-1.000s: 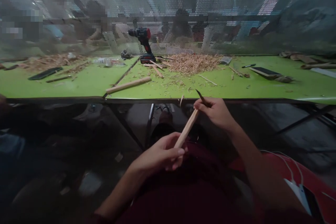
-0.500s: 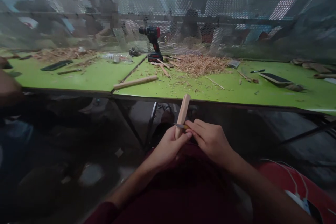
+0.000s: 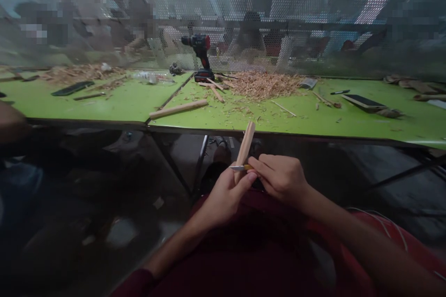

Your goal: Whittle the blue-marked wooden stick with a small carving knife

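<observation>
My left hand [image 3: 225,195] is wrapped round the lower end of a pale wooden stick [image 3: 246,141], which points up and away toward the table edge. In my right hand [image 3: 280,174] is a small knife [image 3: 239,168] with a yellow handle. Its blade lies across the stick just above my left hand, and my left thumb reaches over to the fingers of my right hand. Both hands are in front of the table, below its edge.
The green table [image 3: 128,104] bears a cordless drill [image 3: 201,55], a pile of wood shavings [image 3: 266,85], a thick wooden rod [image 3: 178,108], a dark flat block [image 3: 363,101] and a pen [image 3: 340,92]. Mesh stands behind. Another person's arm [image 3: 12,123] is at far left.
The stick has tilted slightly to the right at its top and turned a little. My right hand has shifted slightly right, with the knife still against the wood.
</observation>
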Motion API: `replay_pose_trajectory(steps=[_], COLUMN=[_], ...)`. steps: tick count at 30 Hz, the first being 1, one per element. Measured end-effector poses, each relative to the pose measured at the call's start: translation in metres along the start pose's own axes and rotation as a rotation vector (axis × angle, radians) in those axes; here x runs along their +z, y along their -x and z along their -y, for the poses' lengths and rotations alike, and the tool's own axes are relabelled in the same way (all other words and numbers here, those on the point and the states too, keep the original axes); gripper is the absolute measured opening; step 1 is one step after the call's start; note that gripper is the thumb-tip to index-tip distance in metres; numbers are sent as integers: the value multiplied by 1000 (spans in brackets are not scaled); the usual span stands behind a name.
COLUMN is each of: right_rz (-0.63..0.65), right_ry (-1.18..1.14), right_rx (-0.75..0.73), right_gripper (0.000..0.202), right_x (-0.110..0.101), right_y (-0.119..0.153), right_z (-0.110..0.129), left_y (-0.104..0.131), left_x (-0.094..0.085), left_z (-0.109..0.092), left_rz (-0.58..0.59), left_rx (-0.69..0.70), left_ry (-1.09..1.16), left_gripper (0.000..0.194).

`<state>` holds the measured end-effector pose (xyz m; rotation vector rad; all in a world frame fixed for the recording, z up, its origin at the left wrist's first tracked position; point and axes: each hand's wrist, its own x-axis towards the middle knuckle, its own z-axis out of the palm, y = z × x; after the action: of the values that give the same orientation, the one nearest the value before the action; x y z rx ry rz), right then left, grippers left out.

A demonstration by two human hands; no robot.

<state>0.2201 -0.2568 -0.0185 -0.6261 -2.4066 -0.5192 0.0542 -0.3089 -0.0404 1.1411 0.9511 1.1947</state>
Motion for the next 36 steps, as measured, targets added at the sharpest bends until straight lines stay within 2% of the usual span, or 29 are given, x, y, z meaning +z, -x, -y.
replay_pose_trajectory(steps=[9,12,14,16,17,18,20,22,24,26,30,33,36], right_rz=[-73,-3,82,128,106,89,54,65,115,118,19,123,204], right_ry=[41,41,64,125,157,176,208,197,152,45,-353,-476,-407], right_rx=[-134,-122,94,477,590,683,821,884,899,855,608,420,263], right_gripper=[25,27,29,29,32,33,42,50,46,33,25,25,27], right_x=[0,0,0,-3,-6,-9,-14,-16,-15,-11,-6,-4,-2], right_y=[-18,-23,-28,-31,-32,-33,-30,-23,-15,-6,2,3,2], right_z=[-9,-18,-40,-78,-99,-120,-151,-163,-153,-127,-64,-27,-7], left_y=[-4,0,7,14,17,18,14,6,-1,-6,-7,-6,-5], left_x=[-7,-9,-9,-8,-7,-7,-6,-6,-6,-7,-7,-8,-7], left_z=[-4,-4,-2,0,1,1,1,0,0,2,6,7,6], left_rz=[50,67,112,223,270,295,265,235,272,308,307,306,294], left_rx=[-18,-61,-119,-194,-224,-249,-266,-262,-260,-260,-249,-273,-268], left_ry=[98,166,197,202,214,240,307,352,383,414,463,487,480], left_gripper=[37,39,39,38,38,38,38,38,38,39,39,33,29])
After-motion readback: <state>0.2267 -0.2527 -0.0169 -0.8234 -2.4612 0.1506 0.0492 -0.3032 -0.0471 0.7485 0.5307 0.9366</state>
